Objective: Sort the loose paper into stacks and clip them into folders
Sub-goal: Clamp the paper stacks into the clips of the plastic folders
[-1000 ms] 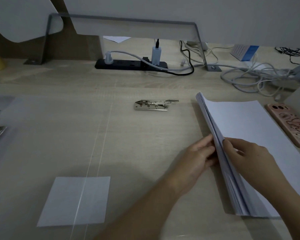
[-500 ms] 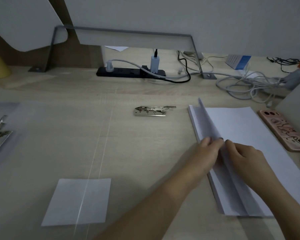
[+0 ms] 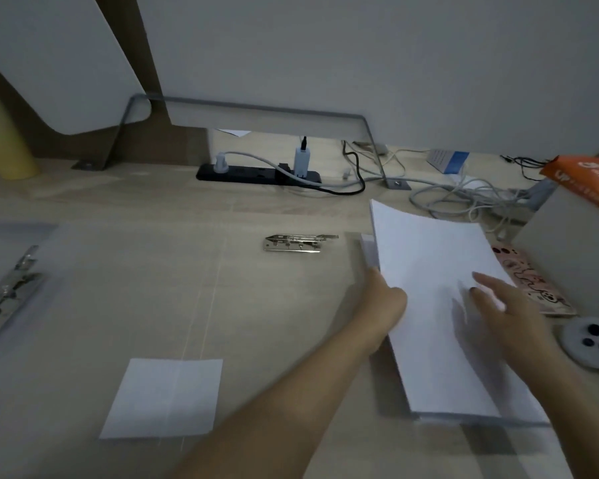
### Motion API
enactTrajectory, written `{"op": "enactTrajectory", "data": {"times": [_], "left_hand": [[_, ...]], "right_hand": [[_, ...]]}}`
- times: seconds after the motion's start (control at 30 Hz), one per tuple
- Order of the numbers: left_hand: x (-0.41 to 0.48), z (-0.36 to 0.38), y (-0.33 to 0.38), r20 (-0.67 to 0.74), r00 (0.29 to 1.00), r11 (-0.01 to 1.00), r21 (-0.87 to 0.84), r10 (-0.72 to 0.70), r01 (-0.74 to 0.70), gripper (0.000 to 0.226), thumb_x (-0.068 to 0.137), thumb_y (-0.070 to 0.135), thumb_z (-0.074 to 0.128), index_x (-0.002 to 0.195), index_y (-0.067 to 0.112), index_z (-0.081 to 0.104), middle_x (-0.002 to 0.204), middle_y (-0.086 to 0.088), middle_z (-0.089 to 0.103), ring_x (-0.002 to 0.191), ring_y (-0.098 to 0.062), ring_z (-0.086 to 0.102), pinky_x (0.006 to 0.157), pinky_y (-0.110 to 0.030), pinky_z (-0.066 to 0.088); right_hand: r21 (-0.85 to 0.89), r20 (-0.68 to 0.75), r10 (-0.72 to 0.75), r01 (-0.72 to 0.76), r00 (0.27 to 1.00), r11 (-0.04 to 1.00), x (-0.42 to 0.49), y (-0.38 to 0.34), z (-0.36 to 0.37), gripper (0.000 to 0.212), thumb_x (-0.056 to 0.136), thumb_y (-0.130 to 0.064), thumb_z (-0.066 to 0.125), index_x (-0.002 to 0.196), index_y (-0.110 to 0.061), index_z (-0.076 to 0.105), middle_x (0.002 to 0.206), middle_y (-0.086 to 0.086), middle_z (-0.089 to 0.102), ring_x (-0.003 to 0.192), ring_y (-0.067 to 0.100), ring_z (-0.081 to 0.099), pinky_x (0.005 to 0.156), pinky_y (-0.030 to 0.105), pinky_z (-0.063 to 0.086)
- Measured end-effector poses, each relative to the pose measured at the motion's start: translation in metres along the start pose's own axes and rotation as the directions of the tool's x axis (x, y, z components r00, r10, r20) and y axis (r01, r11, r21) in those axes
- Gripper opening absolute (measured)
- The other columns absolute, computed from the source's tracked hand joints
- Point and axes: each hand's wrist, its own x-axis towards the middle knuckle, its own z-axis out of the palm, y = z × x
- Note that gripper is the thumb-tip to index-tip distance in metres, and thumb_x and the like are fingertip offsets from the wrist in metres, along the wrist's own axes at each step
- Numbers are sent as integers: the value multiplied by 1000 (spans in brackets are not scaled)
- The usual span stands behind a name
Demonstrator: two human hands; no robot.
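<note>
left hand [image 3: 382,305]: i see it gripping the left edge of the lifted sheets [image 3: 426,264]. its fingertips are hidden underneath.
right hand [image 3: 512,312]: fingers [image 3: 488,283] straight and spread, lying flat on top of the lifted sheets, pressing rather than clasping.
lifted sheets: raised at the far left corner and bowed. the near end is still down on the paper stack [image 3: 368,250].
paper stack: on the right of the desk [image 3: 118,198], just beside a phone [image 3: 533,288].
handling: i judge the paper light, floppy and slick sheet on sheet. a thin batch will sag and fan out.
where to hold: i'd pinch a long edge near its middle, with the other palm flat on top to stop sliding.
metal clip [image 3: 300,242]: loose on the desk, left of the stack, apart from it.
folded sheet [image 3: 163,399]: nearer me, well apart.
</note>
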Motion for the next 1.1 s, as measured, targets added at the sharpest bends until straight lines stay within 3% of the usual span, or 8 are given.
{"op": "enactTrajectory", "data": {"times": [0.07,0.27,0.53,0.7,0.8,0.9,1.03,1.1], "left_hand": [[-7,-16,1,-21,998,996,-61,65,-66,36,92,3,38,127,12,42,109,0,53,75,-4,52,53,-6,40],[-34,-85,-16,-82,992,991,-85,96,-103,34,93,10,42,127,16,46,117,0,61,98,-14,62,78,-23,48],[-54,-158,-69,-326,945,999,20,-22,30,33,94,16,43,127,12,46,122,-6,58,106,-24,59,93,-39,48],[-57,-173,-90,-309,942,979,111,-131,173,25,93,17,44,117,9,44,111,-7,56,100,-25,59,75,-30,46],[-54,-182,-95,-295,948,968,178,-122,180,9,92,20,44,87,13,47,82,-5,54,75,-24,54,68,-30,40],[-51,-191,-98,-292,948,976,129,-129,173,28,93,15,38,65,13,39,67,-8,44,63,-22,43,65,-33,42],[-50,-196,-101,-229,959,978,91,-165,190,29,94,16,39,66,10,46,67,-10,54,61,-25,54,69,-41,53],[-50,-198,-100,-208,962,978,74,-176,195,26,93,17,39,69,10,46,71,-11,56,61,-24,55,61,-35,53]], "right_hand": [[63,-56,59,-56,997,996,3,4,-11,41,94,-20,47,135,-14,45,135,16,50,123,35,47,105,50,35],[278,-69,59,-38,996,960,-10,-27,2,32,96,-23,43,126,-18,53,117,5,58,96,20,50,80,32,36],[381,92,77,-107,993,918,-35,-65,81,23,93,-17,46,79,-2,57,65,7,49,54,17,41,47,24,33],[304,178,113,-164,978,939,-39,-54,110,26,91,-16,49,68,-5,51,65,9,44,57,21,38,54,28,29],[275,201,138,-191,970,942,-35,-53,110,23,88,-13,49,65,-7,48,64,10,40,57,21,35,55,28,27],[290,244,179,-248,953,924,-32,-53,108,19,86,-8,49,68,-9,45,66,8,36,59,20,32,53,26,24],[287,280,218,-298,935,910,-30,-52,106,19,86,-8,52,68,-4,50,67,10,42,62,23,37,54,28,27],[276,289,245,-326,926,904,-30,-54,106,19,86,-10,52,70,-1,52,68,11,44,62,24,38,53,29,28]]}}
